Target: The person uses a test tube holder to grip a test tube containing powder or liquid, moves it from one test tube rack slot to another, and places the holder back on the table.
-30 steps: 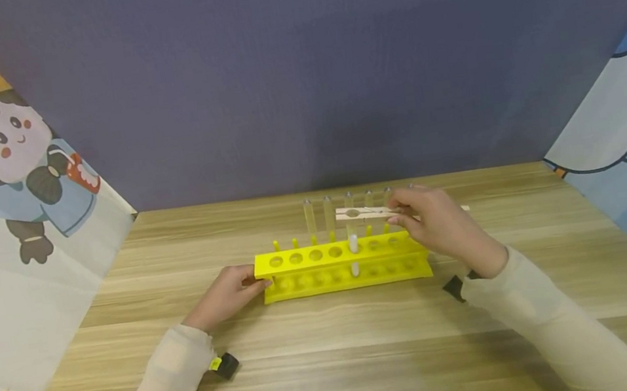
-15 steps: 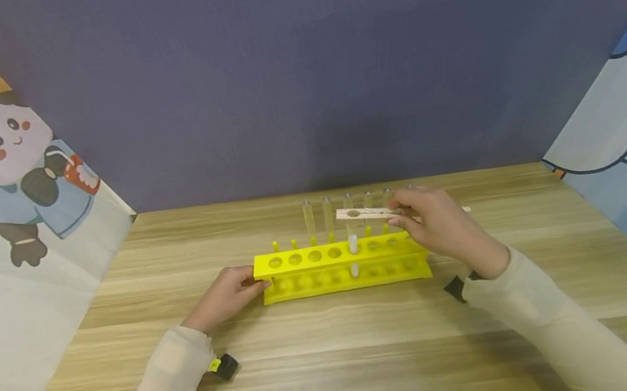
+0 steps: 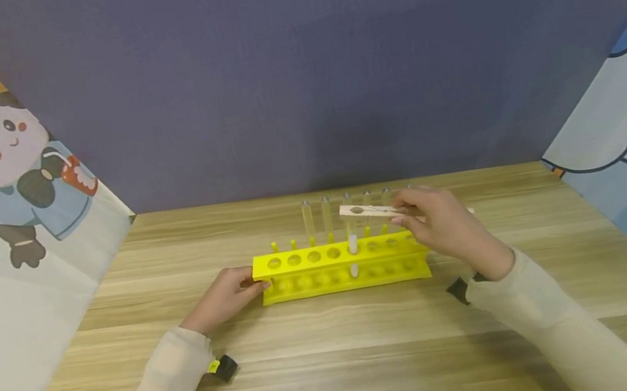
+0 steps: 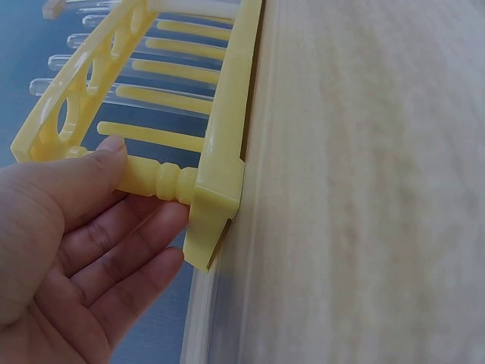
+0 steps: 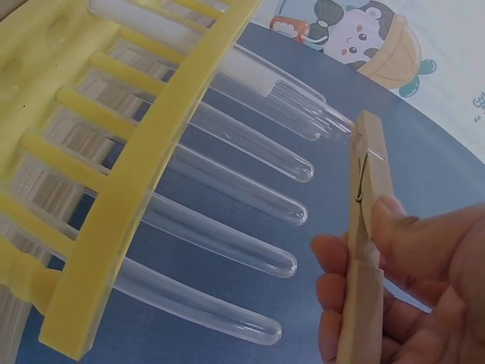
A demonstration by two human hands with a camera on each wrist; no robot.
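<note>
A yellow test tube rack point(image 3: 346, 287) stands on the table. My left hand point(image 3: 230, 297) grips its left end, with the thumb and fingers about the end post point(image 4: 144, 176) in the left wrist view. Between thumb and fingers, my right hand point(image 3: 442, 221) holds a wooden test tube clamp point(image 3: 378, 211) above the rack. One upright test tube point(image 3: 353, 244) in a rack hole has white contents. In the right wrist view, the clamp's tip is right at the mouth of that tube. My right hand hides part of the rack's right end.
Several clear test tubes point(image 3: 308, 217) stand upside down on pegs along the rack's back row, just behind the clamp. More yellow pegs point(image 3: 275, 247) are bare at the left. A dark blue panel point(image 3: 275, 81) rises behind the wood-grain table point(image 3: 335, 358).
The clamp and my right hand have shifted slightly to the right, and the clamp's tip has risen a little. My left hand keeps its hold on the rack.
</note>
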